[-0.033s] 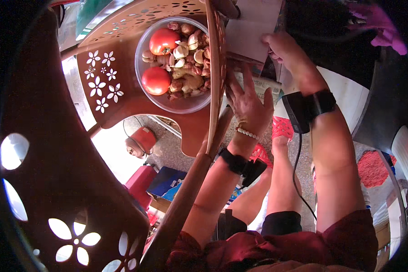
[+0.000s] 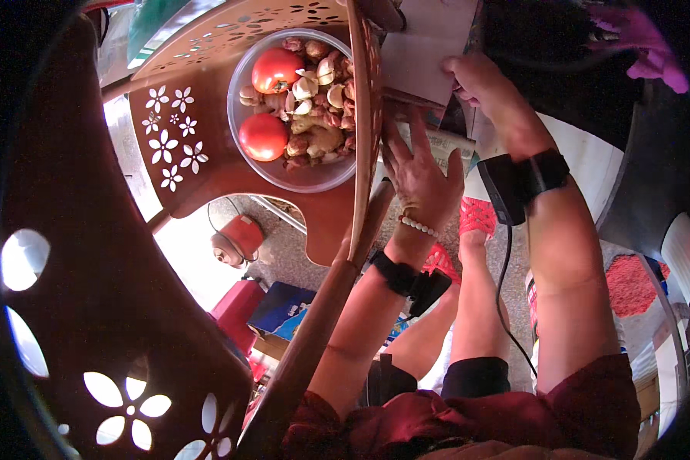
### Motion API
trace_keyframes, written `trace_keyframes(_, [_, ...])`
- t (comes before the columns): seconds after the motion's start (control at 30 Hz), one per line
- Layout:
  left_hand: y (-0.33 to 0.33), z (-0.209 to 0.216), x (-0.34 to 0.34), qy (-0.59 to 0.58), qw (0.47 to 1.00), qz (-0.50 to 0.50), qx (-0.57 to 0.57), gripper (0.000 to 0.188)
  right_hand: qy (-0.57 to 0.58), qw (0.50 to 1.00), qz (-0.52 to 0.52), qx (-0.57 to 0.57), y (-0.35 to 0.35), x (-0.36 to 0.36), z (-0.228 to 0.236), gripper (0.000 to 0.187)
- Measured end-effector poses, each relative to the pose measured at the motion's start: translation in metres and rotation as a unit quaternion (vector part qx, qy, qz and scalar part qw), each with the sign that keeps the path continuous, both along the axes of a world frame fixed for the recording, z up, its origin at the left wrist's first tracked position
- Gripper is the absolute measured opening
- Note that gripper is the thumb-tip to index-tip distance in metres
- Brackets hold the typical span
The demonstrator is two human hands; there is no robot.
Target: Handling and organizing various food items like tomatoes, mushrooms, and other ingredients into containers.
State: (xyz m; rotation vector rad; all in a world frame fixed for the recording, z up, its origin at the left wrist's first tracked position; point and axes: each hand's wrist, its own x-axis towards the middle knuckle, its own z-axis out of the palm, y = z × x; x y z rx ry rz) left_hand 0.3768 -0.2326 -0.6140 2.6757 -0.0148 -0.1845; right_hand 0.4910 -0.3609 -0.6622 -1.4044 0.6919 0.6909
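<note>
A pale, flat panel point(image 2: 418, 57), whose exact kind I cannot make out, lies at the upper middle. My right hand point(image 2: 479, 83) is closed at its right edge, thumb and fingers pinching there. Just below it, my left hand point(image 2: 425, 175) stretches its fingers upward and apart; their tips reach the panel's lower edge and are partly hidden. Behind that hand shows a piece of printed paper point(image 2: 456, 144). To its left, a clear round tub point(image 2: 238, 157) holds two red tomatoes point(image 2: 263, 137), garlic point(image 2: 305, 86) and ginger root point(image 2: 326, 138).
Brown plastic shelving point(image 2: 207, 172) with flower-shaped cutouts surrounds the tub, and its brown post point(image 2: 314, 337) runs beside my left forearm. On the floor sit a red corded appliance point(image 2: 240, 239) and a blue box point(image 2: 284, 307). A red mat point(image 2: 631, 285) lies at the right.
</note>
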Motion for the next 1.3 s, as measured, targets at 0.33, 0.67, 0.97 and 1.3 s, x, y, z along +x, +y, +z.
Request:
trace_keyframes(0.33, [-0.006,0.017,0.011,-0.085,0.992,-0.085,-0.048,0.08,0.022,0.991,0.114,0.062,-0.025,0.041,0.002,0.017])
trace_keyframes(0.67, [-0.009,0.01,0.015,0.033,0.99,-0.101,0.091,0.086,-0.011,0.992,0.121,-0.023,-0.017,0.033,-0.023,0.023])
trace_keyframes(0.97, [0.002,0.009,-0.002,0.026,0.991,-0.107,0.082,0.082,-0.108,0.99,0.009,0.088,-0.005,0.02,-0.049,0.032])
trace_keyframes(1.3, [0.009,0.001,-0.005,0.025,0.985,-0.119,0.122,0.079,-0.13,0.977,-0.087,0.146,-0.005,0.018,-0.052,0.034])
